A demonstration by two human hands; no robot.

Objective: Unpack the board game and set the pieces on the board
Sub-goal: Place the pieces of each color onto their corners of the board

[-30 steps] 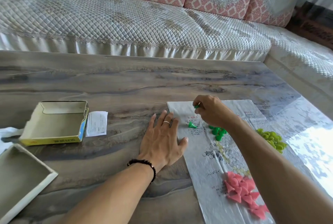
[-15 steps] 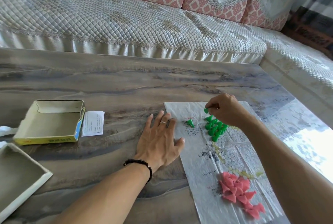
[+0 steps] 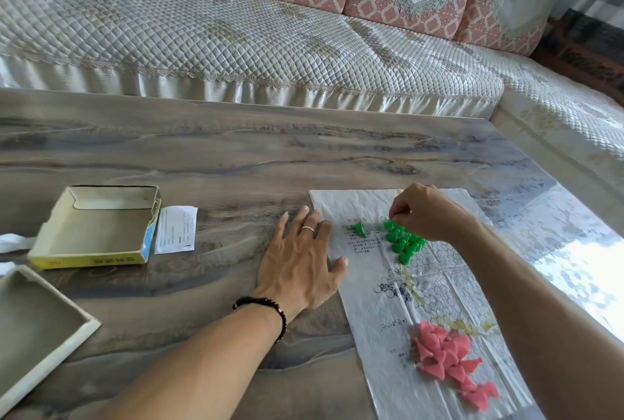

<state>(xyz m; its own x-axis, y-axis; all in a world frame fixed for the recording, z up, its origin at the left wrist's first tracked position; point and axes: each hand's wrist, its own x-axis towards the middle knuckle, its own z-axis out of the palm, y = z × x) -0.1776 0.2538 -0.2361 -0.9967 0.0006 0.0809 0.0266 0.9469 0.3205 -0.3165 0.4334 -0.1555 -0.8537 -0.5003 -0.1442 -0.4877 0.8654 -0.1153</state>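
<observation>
The left hand (image 3: 299, 261) lies flat with straight fingers on the desk (image 3: 219, 156), its thumb on the paper game board (image 3: 388, 291). The right hand (image 3: 427, 212) pinches a green piece at the green pieces cluster (image 3: 403, 240).

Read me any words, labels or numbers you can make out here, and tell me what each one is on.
None can be read.
Paper game board: red heading and dark print lines, too blurred.
White slip: fine print, too small.
Yellow box, front side: markings, too blurred.

Home living room: quilted sofa (image 3: 236, 34), coffee table (image 3: 236, 156)
</observation>
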